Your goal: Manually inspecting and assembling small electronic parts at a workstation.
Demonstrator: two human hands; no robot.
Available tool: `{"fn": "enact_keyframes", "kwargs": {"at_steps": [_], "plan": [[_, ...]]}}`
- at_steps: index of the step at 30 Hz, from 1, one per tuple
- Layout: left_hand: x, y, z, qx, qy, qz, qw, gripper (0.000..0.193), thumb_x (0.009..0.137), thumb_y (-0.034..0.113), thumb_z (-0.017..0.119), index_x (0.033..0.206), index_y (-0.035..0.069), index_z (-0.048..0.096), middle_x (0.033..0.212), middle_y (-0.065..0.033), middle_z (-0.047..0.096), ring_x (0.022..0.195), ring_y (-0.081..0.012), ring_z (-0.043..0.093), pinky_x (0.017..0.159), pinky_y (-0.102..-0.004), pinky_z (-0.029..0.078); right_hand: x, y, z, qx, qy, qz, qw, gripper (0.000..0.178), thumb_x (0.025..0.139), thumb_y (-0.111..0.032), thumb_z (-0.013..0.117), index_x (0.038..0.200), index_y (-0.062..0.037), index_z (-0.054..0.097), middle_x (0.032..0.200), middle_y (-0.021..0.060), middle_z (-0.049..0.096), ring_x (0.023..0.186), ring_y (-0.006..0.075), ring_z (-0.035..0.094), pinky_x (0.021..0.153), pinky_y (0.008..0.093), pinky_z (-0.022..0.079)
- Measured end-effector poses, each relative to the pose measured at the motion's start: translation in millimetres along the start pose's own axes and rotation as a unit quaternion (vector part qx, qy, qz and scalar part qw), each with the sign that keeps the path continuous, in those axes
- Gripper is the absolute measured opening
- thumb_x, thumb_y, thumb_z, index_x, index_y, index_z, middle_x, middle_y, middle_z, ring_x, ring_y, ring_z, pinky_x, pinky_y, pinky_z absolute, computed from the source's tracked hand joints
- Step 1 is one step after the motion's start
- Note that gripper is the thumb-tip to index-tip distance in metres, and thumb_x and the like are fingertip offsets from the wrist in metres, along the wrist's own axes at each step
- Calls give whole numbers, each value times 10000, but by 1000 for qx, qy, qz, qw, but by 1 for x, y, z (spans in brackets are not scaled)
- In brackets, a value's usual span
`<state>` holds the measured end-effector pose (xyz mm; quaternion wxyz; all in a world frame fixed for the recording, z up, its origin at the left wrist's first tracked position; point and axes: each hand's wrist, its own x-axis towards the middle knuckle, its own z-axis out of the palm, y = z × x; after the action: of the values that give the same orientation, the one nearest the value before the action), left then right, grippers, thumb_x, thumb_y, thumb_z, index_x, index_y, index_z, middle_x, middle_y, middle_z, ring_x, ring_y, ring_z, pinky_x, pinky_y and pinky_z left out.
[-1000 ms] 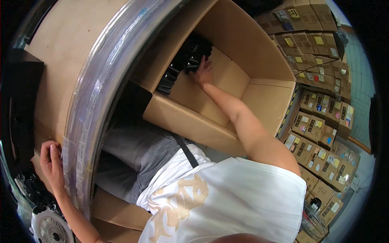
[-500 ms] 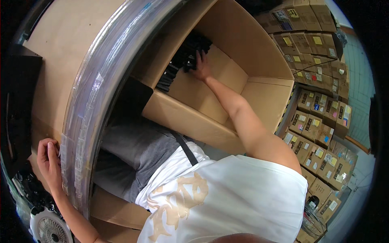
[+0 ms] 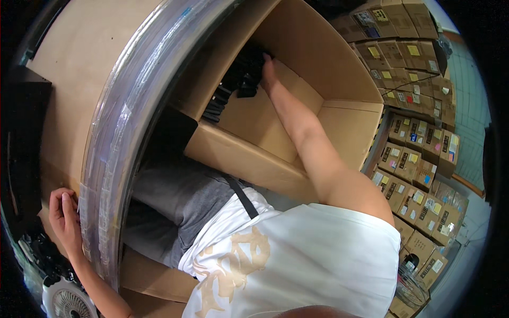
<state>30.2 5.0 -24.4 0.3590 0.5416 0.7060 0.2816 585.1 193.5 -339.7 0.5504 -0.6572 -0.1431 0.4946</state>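
My right arm reaches over the wall of a large open cardboard box (image 3: 246, 155). Deep inside it, my right hand (image 3: 269, 70) is against a mass of black parts (image 3: 246, 66) along the left side; its fingers are hidden among them. One black piece (image 3: 247, 86) sits just left of my wrist, and several slim black pieces (image 3: 214, 103) are stacked in a row nearer me. My left hand (image 3: 64, 214) rests at the edge of the tan tabletop (image 3: 101, 47), fingers curled in and thumb up, with nothing visible in it.
Clear plastic strips (image 3: 114, 127) run along the table edge. Labelled cartons (image 3: 411, 159) are stacked at the right. At lower left are a white fan (image 3: 69, 302) and black items (image 3: 45, 254); a wire-guarded fan (image 3: 411, 289) stands at lower right.
My right hand has gone farther into the box, past the black piece it was touching, and its fingers have dropped out of sight. The left hand has hardly moved.
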Motion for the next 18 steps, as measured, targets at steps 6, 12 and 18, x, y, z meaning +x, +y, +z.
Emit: {"fn": "enact_keyframes", "kwargs": {"at_steps": [6,12,18], "plan": [[-1,6,0,-12,7,-15,1000,166,1025,140,473,985,49,606,787,11,511,651,-50,374,565,-185,290,15,-2,-4,-38,-1,-59,998,508,934,-344,542,1313,-5,550,1310,146,576,1125,243,549,988,335,407],[-3,-1,0,-13,20,6,1000,165,1027,144,478,987,52,609,778,16,514,631,-43,372,545,-178,282,71,4,-24,-70,-30,59,995,551,926,-376,556,1341,-13,532,1294,145,588,1141,257,543,1011,337,390],[-4,2,3,-32,18,-5,999,167,1029,151,483,987,58,615,762,23,513,610,-37,362,533,-175,273,47,44,-63,-264,-16,52,963,552,882,-311,612,1286,47,496,1096,171,623,892,272,602,744,338,490]]}}
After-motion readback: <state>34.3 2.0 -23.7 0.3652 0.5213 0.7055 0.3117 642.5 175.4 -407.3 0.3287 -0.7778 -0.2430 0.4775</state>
